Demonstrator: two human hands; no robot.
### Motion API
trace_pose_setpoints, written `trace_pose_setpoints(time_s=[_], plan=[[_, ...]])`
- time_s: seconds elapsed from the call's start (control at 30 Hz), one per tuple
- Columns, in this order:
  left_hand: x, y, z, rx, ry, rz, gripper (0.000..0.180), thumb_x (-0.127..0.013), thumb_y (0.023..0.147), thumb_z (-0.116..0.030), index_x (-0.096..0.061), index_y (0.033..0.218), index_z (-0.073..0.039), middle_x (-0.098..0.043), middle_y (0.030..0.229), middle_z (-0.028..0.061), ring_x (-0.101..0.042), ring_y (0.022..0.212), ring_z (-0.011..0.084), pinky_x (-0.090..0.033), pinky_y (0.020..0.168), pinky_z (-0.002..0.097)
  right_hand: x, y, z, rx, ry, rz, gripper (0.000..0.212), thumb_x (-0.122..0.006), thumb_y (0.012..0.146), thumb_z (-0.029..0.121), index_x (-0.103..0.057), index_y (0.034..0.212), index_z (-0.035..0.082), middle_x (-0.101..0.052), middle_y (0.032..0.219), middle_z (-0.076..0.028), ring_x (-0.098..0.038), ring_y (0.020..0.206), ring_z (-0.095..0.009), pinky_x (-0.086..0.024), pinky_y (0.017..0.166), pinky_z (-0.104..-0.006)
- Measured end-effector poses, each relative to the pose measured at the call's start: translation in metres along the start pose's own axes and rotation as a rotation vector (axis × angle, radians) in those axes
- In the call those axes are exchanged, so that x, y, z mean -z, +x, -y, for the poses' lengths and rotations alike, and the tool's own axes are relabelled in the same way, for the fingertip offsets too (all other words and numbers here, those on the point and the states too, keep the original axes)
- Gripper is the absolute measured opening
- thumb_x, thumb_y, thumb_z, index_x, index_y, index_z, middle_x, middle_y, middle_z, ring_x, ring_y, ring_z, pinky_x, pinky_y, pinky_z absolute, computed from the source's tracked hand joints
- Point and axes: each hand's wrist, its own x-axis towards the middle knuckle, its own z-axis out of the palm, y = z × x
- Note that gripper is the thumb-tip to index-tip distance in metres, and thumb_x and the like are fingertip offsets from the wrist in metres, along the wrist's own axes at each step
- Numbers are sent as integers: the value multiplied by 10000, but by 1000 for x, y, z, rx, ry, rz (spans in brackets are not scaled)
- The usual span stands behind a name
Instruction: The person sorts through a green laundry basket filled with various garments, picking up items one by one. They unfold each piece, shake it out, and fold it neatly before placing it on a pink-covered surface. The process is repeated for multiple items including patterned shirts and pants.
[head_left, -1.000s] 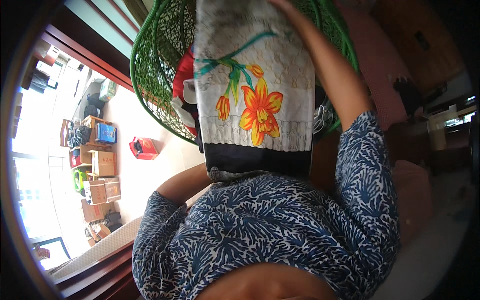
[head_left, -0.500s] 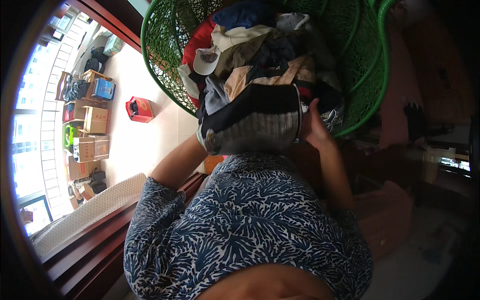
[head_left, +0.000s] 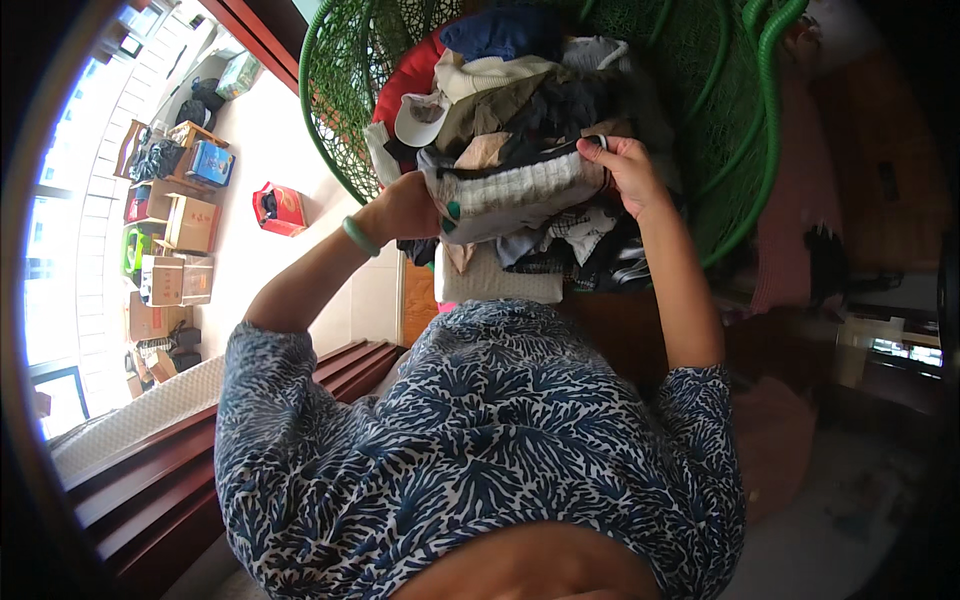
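Note:
A garment with a gathered, pale elastic-looking band and black edging (head_left: 520,190) is stretched between my two hands, and I cannot make out its exact kind. My left hand (head_left: 402,207), with a pale green bangle (head_left: 361,237) on the wrist, is closed round its left end, beside a small green patch. At the other end my right hand (head_left: 630,175) grips the edge, thumb on top. Behind and below the garment lies a heap of clothes (head_left: 540,105) in a green woven basket-like chair (head_left: 770,120). A white cap (head_left: 421,120) rests on the heap's left side.
A folded white textured cloth (head_left: 500,277) lies between the heap and my body. On the floor to the left stands a red bag (head_left: 280,208). Cardboard boxes (head_left: 190,235) line the window side. A dark red wooden frame (head_left: 150,490) runs along the lower left.
Both hands have raised the garment away from my body, over the heap. Its pale band now faces up, and the folded white cloth beneath has come into view.

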Motion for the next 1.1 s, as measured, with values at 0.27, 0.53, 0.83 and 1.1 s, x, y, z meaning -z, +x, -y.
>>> trace_pose_setpoints(time_s=[0.27,0.53,0.83,1.1], plan=[[-5,25,-41,-177,-288,-350,273,-580,875,-123,-592,1113,10,-638,1000,76,-601,955,160,-471,846,275,9,12,41,-23,111,-94,199,-635,877,119,-588,1035,9,-654,942,-56,-633,830,-139,-508,753,-294],[-14,85,-97,-167,480,-510,512,-772,635,17,-647,1129,-34,-614,798,31,-615,755,150,-489,700,270,21,33,85,83,-190,57,820,-800,628,-44,-431,1358,21,-516,1273,-172,-538,1112,-265,-447,922,-370],[-17,92,-122,-200,1375,-684,225,-699,763,-123,-695,957,-8,-661,818,181,-654,706,281,-507,672,385,29,28,98,586,-1304,-261,300,-762,756,200,-684,911,-44,-637,1031,-99,-564,719,-170,-459,655,-331],[-12,83,-146,-375,1429,-738,217,-704,815,-175,-692,949,-4,-644,984,135,-637,860,241,-492,753,350,30,19,116,431,-1041,-130,307,-730,793,247,-691,979,6,-675,864,-111,-592,671,-187,-472,654,-326]])
